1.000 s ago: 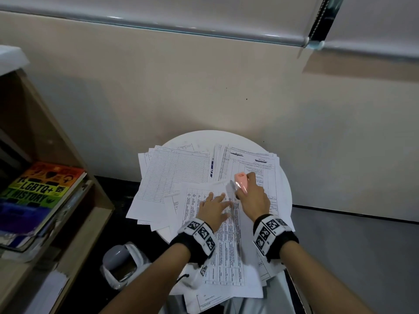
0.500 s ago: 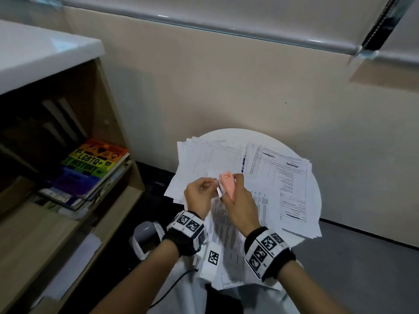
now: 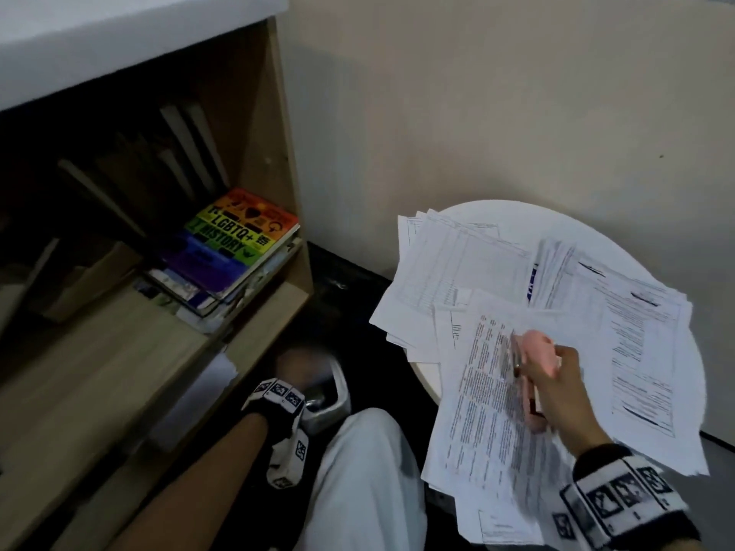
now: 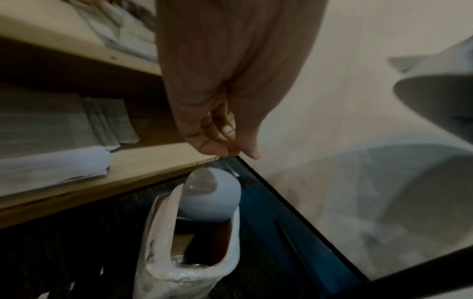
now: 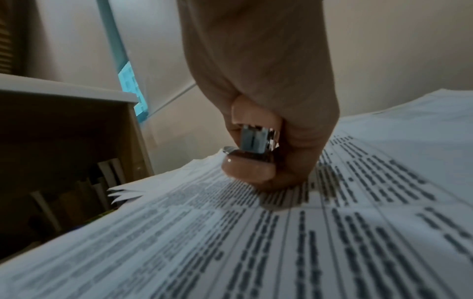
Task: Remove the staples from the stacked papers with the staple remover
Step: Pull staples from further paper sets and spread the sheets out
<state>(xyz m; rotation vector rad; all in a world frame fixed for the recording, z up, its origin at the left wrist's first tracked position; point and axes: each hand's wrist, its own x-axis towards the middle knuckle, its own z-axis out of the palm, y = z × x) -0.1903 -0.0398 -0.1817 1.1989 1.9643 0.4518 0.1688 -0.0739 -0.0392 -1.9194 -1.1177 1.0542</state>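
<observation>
My right hand [image 3: 555,377] grips the pink staple remover [image 3: 537,351] low over the printed top sheet of the stacked papers [image 3: 497,431] on the round white table [image 3: 517,220]. In the right wrist view the staple remover [image 5: 256,141] shows its metal jaws between thumb and fingers of my right hand [image 5: 258,155], just above the papers [image 5: 256,242]. My left hand [image 3: 298,363] hangs blurred over the white-lined bin [image 3: 338,395] on the floor. In the left wrist view my left hand [image 4: 235,149] points its fingers down above the bin [image 4: 163,232]; I see no staple in it.
A wooden shelf unit [image 3: 286,161] stands at the left, with a rainbow-covered book [image 3: 238,240] on a pile. More sheets fan out over the table's left and right edges. My white-trousered knee [image 3: 366,471] is between bin and table.
My left hand has left the remover's tip and dropped down-left to above the bin. The right hand has lowered the remover toward the papers. The head view has swung left.
</observation>
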